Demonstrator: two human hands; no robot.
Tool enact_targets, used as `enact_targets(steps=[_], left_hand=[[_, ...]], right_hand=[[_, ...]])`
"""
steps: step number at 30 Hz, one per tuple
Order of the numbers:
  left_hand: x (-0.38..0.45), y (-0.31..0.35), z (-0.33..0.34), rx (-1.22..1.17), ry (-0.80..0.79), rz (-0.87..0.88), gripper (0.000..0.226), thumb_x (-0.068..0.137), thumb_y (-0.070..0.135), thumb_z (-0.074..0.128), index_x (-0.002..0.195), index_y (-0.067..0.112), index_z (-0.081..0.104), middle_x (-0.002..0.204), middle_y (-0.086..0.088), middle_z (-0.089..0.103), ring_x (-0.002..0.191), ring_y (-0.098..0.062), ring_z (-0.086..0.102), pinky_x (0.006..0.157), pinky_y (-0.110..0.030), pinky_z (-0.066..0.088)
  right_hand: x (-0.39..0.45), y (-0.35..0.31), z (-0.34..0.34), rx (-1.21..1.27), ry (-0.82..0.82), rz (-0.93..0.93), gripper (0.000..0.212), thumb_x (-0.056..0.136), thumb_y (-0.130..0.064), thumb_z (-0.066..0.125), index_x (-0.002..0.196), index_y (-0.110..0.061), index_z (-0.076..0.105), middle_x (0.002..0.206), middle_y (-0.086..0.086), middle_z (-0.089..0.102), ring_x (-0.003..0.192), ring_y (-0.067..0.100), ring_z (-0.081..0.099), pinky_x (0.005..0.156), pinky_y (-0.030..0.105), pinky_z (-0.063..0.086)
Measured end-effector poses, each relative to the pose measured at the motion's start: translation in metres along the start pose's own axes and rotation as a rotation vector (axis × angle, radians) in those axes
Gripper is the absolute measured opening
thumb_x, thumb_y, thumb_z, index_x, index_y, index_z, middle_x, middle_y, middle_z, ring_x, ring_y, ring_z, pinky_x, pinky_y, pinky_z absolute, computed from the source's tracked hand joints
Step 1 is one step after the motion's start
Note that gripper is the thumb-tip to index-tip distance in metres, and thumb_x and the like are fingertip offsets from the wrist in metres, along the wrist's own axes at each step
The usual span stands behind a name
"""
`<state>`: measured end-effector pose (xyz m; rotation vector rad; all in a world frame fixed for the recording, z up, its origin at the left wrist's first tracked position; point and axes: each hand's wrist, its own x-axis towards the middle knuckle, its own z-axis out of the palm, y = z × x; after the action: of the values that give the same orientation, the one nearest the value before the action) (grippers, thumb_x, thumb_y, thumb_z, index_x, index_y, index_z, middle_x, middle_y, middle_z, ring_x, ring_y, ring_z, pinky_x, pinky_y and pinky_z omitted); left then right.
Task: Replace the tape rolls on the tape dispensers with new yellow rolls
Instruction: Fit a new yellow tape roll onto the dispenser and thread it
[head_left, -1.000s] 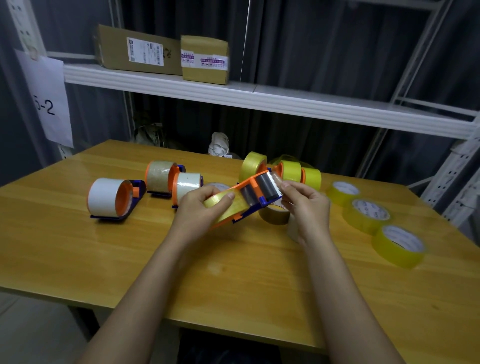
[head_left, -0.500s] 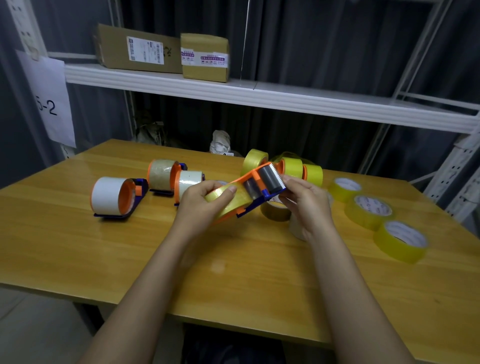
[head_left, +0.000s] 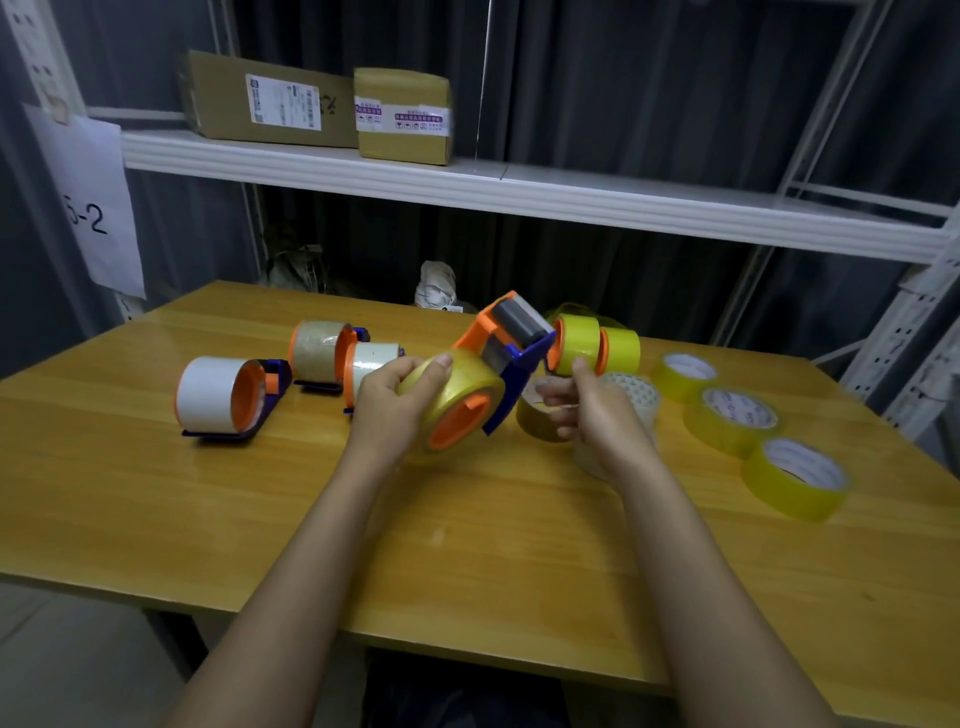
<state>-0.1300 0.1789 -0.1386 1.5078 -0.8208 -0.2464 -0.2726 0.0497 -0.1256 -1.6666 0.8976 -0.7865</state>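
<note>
Wooden table (head_left: 311, 519): broad bare surface along the near edge, both forearms crossing it. Held above the table's middle, an orange-and-blue tape dispenser (head_left: 498, 353) loaded with a yellow roll (head_left: 457, 389), cutter end tilted up and away. Left hand (head_left: 395, 400) grips the roll, thumb curled over its top. Right hand (head_left: 597, 410), just right of the dispenser, has its fingers curled close together; whether they pinch a tape end cannot be told. Behind that hand, a brown roll (head_left: 535, 426) and a clear roll (head_left: 639, 395) lie flat. Left of the dispenser, three loaded dispensers (head_left: 228, 395) stand apart. Beyond it, two yellow-loaded dispensers (head_left: 597, 343). Toward the table's right edge, three spare yellow rolls (head_left: 732, 421) lie flat in a row.
</note>
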Motion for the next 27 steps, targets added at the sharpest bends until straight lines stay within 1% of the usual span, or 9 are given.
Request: enact_targets(steps=[3,5,8,12,17,19,22,25,27], left_hand=[[0.002,0.002,0.001,0.004,-0.002,0.009,0.028,0.092,0.038,0.056,0.086,0.012,0.065,0.075,-0.001,0.063,0.067,-0.014,0.061,0.059,-0.027,0.049],[0.001,0.004,0.003,0.018,-0.022,0.017,0.028,0.092,0.038,0.056,0.088,0.012,0.065,0.077,-0.001,0.063,0.069,-0.015,0.061,0.06,-0.029,0.051],[0.0,0.005,0.006,-0.011,-0.035,0.02,0.031,0.092,0.038,0.055,0.088,0.01,0.065,0.077,-0.005,0.064,0.071,-0.02,0.062,0.064,-0.036,0.051],[-0.001,0.01,0.009,-0.097,-0.023,-0.018,0.026,0.092,0.039,0.056,0.078,0.019,0.064,0.069,0.001,0.063,0.066,-0.015,0.06,0.063,-0.031,0.048],[-0.001,0.012,0.009,-0.134,0.017,-0.04,0.03,0.091,0.044,0.055,0.078,0.019,0.064,0.071,-0.003,0.063,0.068,-0.02,0.06,0.064,-0.031,0.047],[-0.002,0.012,0.007,-0.129,0.033,-0.054,0.033,0.091,0.047,0.053,0.084,0.016,0.066,0.075,-0.004,0.065,0.071,-0.02,0.062,0.064,-0.03,0.048],[-0.001,0.013,0.007,-0.128,0.04,-0.066,0.035,0.092,0.046,0.052,0.088,0.015,0.066,0.077,-0.002,0.066,0.07,-0.015,0.062,0.061,-0.024,0.048],[-0.003,0.016,0.01,-0.119,0.013,-0.05,0.034,0.092,0.046,0.052,0.08,0.017,0.064,0.07,-0.002,0.063,0.063,-0.011,0.06,0.057,-0.021,0.046],[-0.005,0.017,0.012,-0.143,0.009,-0.05,0.041,0.092,0.048,0.052,0.084,0.01,0.066,0.077,-0.013,0.066,0.069,-0.022,0.062,0.065,-0.03,0.049]], right_hand=[[0.004,-0.002,-0.005,0.222,0.098,-0.214,0.032,0.105,-0.029,0.035,0.119,-0.016,0.061,0.113,0.003,0.067,0.102,0.013,0.063,0.082,0.025,0.053],[0.007,-0.01,-0.006,0.349,0.028,-0.316,0.029,0.105,-0.021,0.036,0.126,-0.018,0.056,0.118,-0.002,0.065,0.112,0.01,0.061,0.092,0.027,0.052],[0.006,-0.018,0.002,0.421,-0.067,-0.282,0.031,0.104,-0.019,0.038,0.128,-0.015,0.056,0.118,-0.004,0.065,0.114,0.011,0.06,0.099,0.032,0.049],[-0.003,-0.019,0.015,0.645,-0.16,-0.168,0.032,0.102,-0.03,0.038,0.114,-0.012,0.062,0.106,0.004,0.071,0.108,0.02,0.064,0.099,0.036,0.049],[-0.009,-0.009,0.019,0.206,-0.146,-0.225,0.041,0.098,-0.058,0.028,0.104,-0.038,0.063,0.117,-0.005,0.067,0.118,0.014,0.058,0.107,0.044,0.042],[-0.008,-0.006,0.017,0.055,-0.138,-0.234,0.048,0.09,-0.071,0.026,0.106,-0.045,0.063,0.126,0.001,0.064,0.123,0.02,0.055,0.108,0.048,0.04],[-0.003,-0.006,0.013,0.26,-0.092,-0.257,0.044,0.1,-0.045,0.035,0.137,-0.026,0.05,0.134,-0.002,0.057,0.129,0.015,0.051,0.107,0.037,0.042],[0.002,-0.012,0.014,0.436,-0.16,-0.282,0.046,0.098,-0.038,0.048,0.14,-0.019,0.048,0.131,-0.001,0.06,0.123,0.013,0.056,0.103,0.034,0.045],[0.003,-0.009,0.02,0.449,-0.211,-0.252,0.044,0.097,-0.038,0.05,0.135,-0.017,0.052,0.126,0.003,0.064,0.119,0.018,0.059,0.103,0.038,0.045]])
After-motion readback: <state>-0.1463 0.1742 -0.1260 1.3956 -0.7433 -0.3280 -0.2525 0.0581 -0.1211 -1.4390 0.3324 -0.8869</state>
